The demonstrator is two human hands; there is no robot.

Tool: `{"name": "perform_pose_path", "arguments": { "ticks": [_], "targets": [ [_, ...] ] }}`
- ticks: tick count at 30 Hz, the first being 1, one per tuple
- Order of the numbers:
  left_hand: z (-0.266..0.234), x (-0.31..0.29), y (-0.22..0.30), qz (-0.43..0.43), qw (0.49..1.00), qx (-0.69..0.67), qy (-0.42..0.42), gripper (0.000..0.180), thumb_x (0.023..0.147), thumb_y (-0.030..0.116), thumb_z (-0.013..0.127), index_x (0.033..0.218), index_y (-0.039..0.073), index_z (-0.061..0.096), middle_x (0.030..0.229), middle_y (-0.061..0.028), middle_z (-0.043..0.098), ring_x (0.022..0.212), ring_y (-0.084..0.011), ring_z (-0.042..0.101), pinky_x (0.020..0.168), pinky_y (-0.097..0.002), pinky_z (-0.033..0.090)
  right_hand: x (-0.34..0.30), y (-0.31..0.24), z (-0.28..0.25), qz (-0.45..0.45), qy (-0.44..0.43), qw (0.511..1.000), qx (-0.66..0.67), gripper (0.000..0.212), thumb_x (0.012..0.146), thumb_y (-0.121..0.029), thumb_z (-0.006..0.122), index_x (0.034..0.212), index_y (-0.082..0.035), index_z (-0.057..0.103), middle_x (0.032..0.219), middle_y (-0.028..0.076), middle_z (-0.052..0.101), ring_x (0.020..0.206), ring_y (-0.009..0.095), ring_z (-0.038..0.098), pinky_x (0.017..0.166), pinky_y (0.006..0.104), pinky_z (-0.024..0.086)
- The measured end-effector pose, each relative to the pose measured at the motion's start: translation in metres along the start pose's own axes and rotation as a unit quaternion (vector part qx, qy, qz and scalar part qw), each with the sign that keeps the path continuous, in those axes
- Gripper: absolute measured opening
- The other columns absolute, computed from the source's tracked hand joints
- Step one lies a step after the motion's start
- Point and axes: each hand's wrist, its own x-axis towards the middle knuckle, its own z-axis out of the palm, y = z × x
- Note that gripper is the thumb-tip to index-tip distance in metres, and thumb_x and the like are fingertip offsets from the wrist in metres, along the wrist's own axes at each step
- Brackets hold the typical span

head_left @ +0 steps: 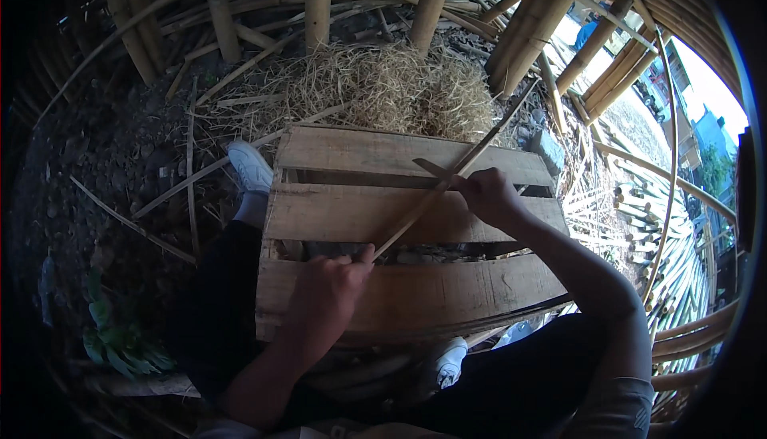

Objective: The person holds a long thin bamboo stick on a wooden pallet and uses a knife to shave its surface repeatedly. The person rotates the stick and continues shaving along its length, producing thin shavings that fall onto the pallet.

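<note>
A long, thin bamboo strip (411,218) runs slantwise over the slatted wooden bench (351,207), its far end reaching up to the right beyond the boards. My left hand (334,283) is closed round the strip's near end, above the front board. In my right hand (486,191) is a knife; its blade (430,167) sticks out to the left and crosses the strip near its middle. The handle is hidden in my fingers. Whether the edge bites into the bamboo, I cannot tell.
Dry bamboo shavings (391,91) are heaped behind the bench. Thick bamboo posts (317,3) stand at the back. Many cut bamboo poles (671,255) lie at the right. Loose strips (132,219) and a green plant (120,347) are at the left. My shoes (251,167) flank the bench.
</note>
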Motion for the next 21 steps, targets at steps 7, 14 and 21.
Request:
{"name": "perform_pose_path", "arguments": {
  "ticks": [7, 14, 21],
  "targets": [
    [-0.01, -0.011, 0.021, 0.012, 0.998, -0.033, 0.046, 0.024, 0.09, 0.004, 0.066, 0.113, -0.004, 0.069, 0.075, -0.0209, 0.065, 0.072, -0.0384, 0.067, 0.064, -0.0433, 0.052, -0.032, -0.052, 0.008, 0.098, -0.128, 0.979, 0.124, 0.053, 0.093, -0.044, 0.068, 0.074, 0.005, 0.069, 0.055, 0.009, 0.061, 0.049, 0.018, 0.062, 0.048, 0.0358, 0.047],
    [-0.034, -0.028, 0.081, -0.075, 0.976, -0.148, -0.139, 0.024, 0.097, 0.013, 0.06, 0.111, -0.005, 0.067, 0.078, -0.0226, 0.068, 0.075, -0.0345, 0.071, 0.062, -0.0431, 0.053, -0.064, -0.063, 0.001, 0.188, -0.188, 0.933, 0.241, 0.045, 0.091, -0.037, 0.066, 0.066, 0.001, 0.061, 0.051, 0.002, 0.051, 0.044, 0.012, 0.053, 0.04, 0.0304, 0.042],
    [0.001, 0.051, 0.063, -0.262, 0.818, -0.424, -0.286, 0.039, 0.107, 0.032, 0.042, 0.113, -0.003, 0.059, 0.107, -0.0133, 0.07, 0.095, -0.0284, 0.072, 0.083, -0.0444, 0.057, -0.077, -0.062, -0.011, 0.196, -0.023, 0.882, 0.427, 0.033, 0.092, -0.023, 0.057, 0.069, 0.001, 0.058, 0.06, 0.008, 0.059, 0.046, 0.015, 0.054, 0.04, 0.0311, 0.042]
  ]
}}
